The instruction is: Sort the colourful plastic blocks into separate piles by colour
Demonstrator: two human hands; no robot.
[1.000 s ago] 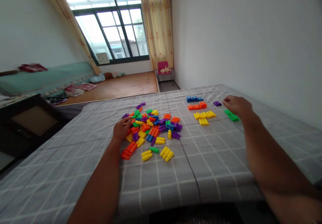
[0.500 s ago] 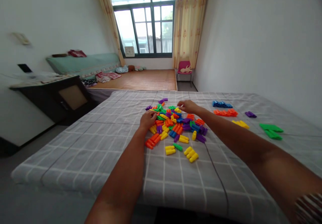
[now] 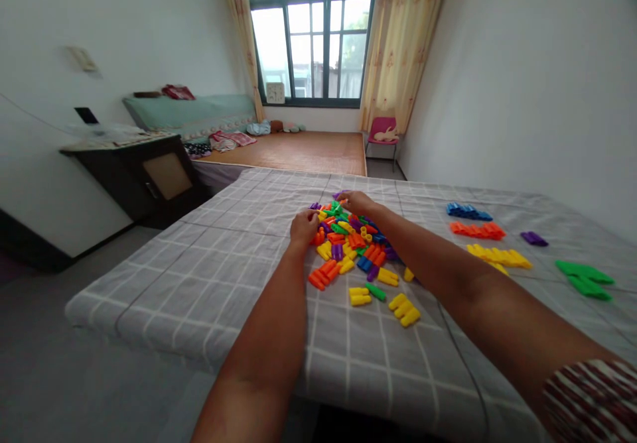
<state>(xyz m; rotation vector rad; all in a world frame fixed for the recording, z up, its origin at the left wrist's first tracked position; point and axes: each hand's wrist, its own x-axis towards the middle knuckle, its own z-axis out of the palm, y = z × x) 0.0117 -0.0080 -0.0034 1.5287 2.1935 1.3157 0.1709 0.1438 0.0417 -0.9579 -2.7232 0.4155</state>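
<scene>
A heap of coloured plastic building pieces (image 3: 355,239), in red-orange, yellow, green, purple and blue, lies on the grey checked cloth. At the heap's left edge, my left hand (image 3: 302,227) has its fingers curled together; whatever they may pinch is too small to make out. My right hand (image 3: 359,202) reaches across the heap's far side with fingers apart, close to some green pieces (image 3: 337,209) and a purple piece (image 3: 340,195). My right forearm hides the heap's right part. Nearer to me lie yellow pieces (image 3: 405,310) and a green piece (image 3: 375,292).
On the right, pieces lie grouped by colour: a blue row (image 3: 468,212), an orange row (image 3: 478,231), a yellow row (image 3: 500,256), purple pieces (image 3: 534,238) and green pieces (image 3: 584,278). Beyond are a mat-covered bed (image 3: 318,151), a pink chair (image 3: 383,128) and a dark cabinet (image 3: 154,174).
The view has swung left, so the scene sits further right. My right hand has moved left over the heap's far side, partly covering the purple pieces. My left hand stays at the left edge.
</scene>
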